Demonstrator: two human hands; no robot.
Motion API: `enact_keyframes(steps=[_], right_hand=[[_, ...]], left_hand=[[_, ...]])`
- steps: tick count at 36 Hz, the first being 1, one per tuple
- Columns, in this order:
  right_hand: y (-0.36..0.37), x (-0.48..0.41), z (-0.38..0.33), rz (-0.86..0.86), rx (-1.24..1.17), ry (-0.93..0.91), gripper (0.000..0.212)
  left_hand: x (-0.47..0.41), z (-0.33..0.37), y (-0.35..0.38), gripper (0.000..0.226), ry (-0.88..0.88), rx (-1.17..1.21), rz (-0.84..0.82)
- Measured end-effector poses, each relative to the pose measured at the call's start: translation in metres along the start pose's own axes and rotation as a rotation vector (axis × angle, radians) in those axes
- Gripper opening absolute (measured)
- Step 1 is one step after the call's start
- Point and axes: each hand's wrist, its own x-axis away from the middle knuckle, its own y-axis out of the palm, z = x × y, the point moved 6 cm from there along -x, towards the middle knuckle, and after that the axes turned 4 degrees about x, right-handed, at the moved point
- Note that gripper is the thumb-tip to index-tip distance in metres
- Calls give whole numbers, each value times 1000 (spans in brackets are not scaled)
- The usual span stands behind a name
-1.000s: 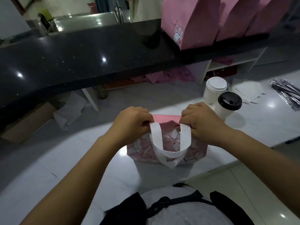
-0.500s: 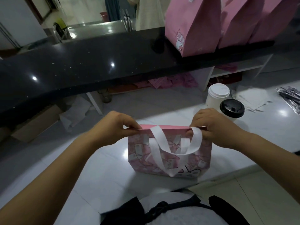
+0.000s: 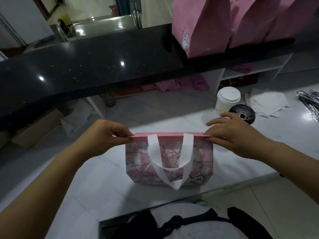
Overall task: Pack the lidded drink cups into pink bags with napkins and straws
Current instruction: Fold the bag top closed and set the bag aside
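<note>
White bench (image 3: 103, 178) up front, with a black upper bench (image 3: 86, 66) behind it carrying tall pink bags (image 3: 200, 26). The patterned pink bag (image 3: 202, 157) stands near the white bench's front edge, top pressed flat, white handle (image 3: 152, 149) hanging down its front. Left hand (image 3: 103, 137) pinches the top left corner, right hand (image 3: 236, 137) pinches the top right. Just behind the right hand sit a black-lidded cup (image 3: 242, 113) and a white-lidded cup (image 3: 227, 100), then napkins (image 3: 265, 104) and wrapped straws (image 3: 309, 102) further right

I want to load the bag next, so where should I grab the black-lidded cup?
Probably grip the black-lidded cup round its wall below the lid, coming from its right: it stands upright, and the white-lidded cup crowds its far-left side.
</note>
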Motion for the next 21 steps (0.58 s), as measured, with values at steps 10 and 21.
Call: enact_keyframes(steps=[10, 21], right_hand=[[1, -40, 28, 58, -97, 159, 31], [22, -119, 32, 136, -841, 398, 36]], left_hand=[[39, 10, 6, 17, 46, 86, 281], [60, 45, 60, 29, 60, 235, 482]])
